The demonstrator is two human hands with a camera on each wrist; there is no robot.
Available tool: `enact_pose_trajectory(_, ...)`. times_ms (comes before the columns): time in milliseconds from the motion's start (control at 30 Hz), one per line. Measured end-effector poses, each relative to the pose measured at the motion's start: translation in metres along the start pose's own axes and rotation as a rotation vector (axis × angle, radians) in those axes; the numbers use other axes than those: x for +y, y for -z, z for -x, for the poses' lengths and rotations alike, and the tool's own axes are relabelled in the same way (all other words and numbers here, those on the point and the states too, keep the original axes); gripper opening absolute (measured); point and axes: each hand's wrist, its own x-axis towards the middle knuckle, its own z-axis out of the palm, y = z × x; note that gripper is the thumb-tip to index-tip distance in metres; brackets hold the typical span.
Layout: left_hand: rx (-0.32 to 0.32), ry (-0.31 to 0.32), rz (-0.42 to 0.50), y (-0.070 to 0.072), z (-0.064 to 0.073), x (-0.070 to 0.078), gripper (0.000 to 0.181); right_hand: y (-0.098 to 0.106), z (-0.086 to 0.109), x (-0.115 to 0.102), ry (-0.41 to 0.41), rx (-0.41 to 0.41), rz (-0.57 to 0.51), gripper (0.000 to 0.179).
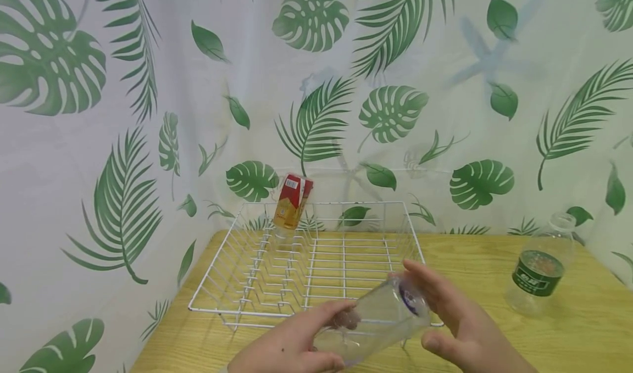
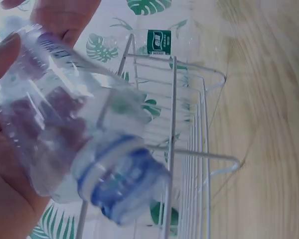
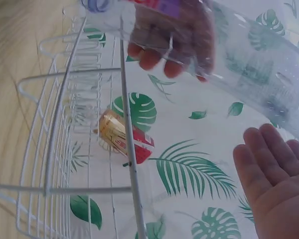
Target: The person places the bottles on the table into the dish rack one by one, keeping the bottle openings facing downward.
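A clear, empty plastic bottle (image 1: 376, 321) lies tilted in my left hand (image 1: 289, 340), whose fingers and thumb grip its side. Its uncapped neck (image 2: 124, 174) has a blue ring and bluish thread in the left wrist view. A scrap of red and purple label (image 3: 162, 6) shows near the gripping fingers in the right wrist view. My right hand (image 1: 460, 312) is beside the bottle's other end, fingers extended and palm turned towards it, gripping nothing. Both hands are over the front edge of a white wire rack (image 1: 343, 252).
In the rack's back left part, a red and yellow drink carton (image 1: 293, 201) leans. On the wooden table (image 1: 475, 257) to the right stands another clear bottle with a green label (image 1: 537, 274). A leaf-patterned curtain (image 1: 435, 76) hangs behind and along the left side.
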Motion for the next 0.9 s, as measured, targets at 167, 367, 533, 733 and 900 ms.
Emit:
enact_pose_trajectory(167, 0.072, -0.124, 0.149, -0.005, -0.004, -0.003, 0.069, -0.004, -0.002, 0.007, 0.077, 0.01, -0.206, 0.067)
enact_pose_trajectory(367, 0.042, -0.156, 0.311, -0.018, -0.01, -0.003, 0.068, -0.013, -0.005, 0.007, 0.036, 0.014, -0.398, 0.077)
enact_pose_trajectory(533, -0.054, -0.192, 0.338, -0.027, -0.015, -0.004, 0.062, -0.019, -0.008, 0.006, 0.063, -0.017, -0.47, 0.077)
enact_pose_trajectory(733, -0.093, -0.198, 0.281, -0.032, -0.018, -0.006, 0.056, -0.027, -0.013, 0.003, 0.211, -0.054, -0.46, 0.079)
enact_pose_trajectory(900, -0.093, -0.259, 0.214, -0.032, -0.02, -0.006, 0.054, -0.032, -0.013, -0.001, 0.205, -0.082, -0.578, 0.075)
